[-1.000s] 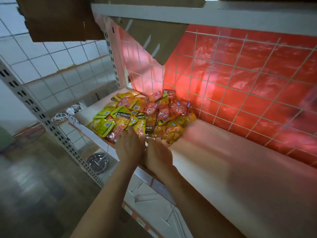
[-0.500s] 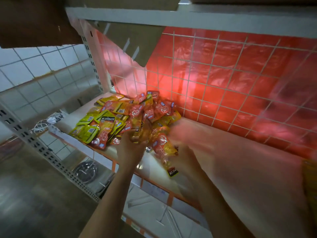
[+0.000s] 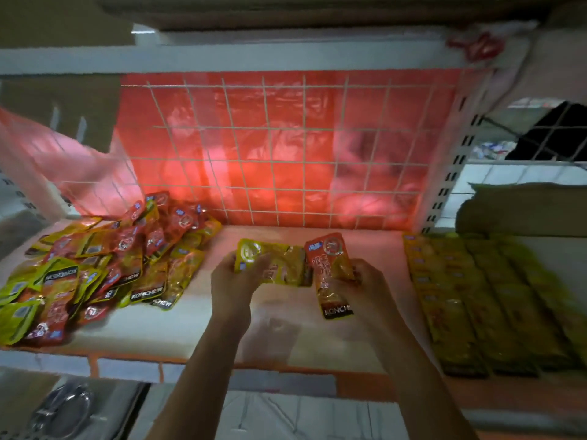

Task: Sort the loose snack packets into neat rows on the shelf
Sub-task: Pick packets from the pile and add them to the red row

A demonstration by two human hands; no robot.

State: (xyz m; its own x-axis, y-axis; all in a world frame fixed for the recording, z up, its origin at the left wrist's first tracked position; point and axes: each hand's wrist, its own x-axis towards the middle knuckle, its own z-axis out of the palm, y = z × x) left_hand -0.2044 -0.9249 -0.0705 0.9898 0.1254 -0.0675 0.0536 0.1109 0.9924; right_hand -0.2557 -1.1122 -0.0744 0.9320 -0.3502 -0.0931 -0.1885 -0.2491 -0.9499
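The white shelf [image 3: 178, 328] has an orange strip along its front edge. A wire grid [image 3: 286, 154] stands along its back edge, with a red plastic sheet [image 3: 254, 106] glowing behind the wires. Another shelf board [image 3: 286, 55] runs overhead, and a pink plastic bag [image 3: 63, 160] hangs in at the back left corner.

The loose heap [image 3: 104, 265] of red and yellow snack packets covers the left end, from the back edge to the front. At the right end, yellow packets lie in neat rows [image 3: 486, 306] running front to back.

Both hands are over the middle of the shelf. The left hand [image 3: 233, 284] curls its fingers round a yellow packet [image 3: 279, 265], held crosswise. The right hand [image 3: 368, 287] grips a red packet [image 3: 333, 268], whose dark label end points toward the front edge. The two packets sit side by side with their edges meeting. I cannot tell whether they rest on the surface.
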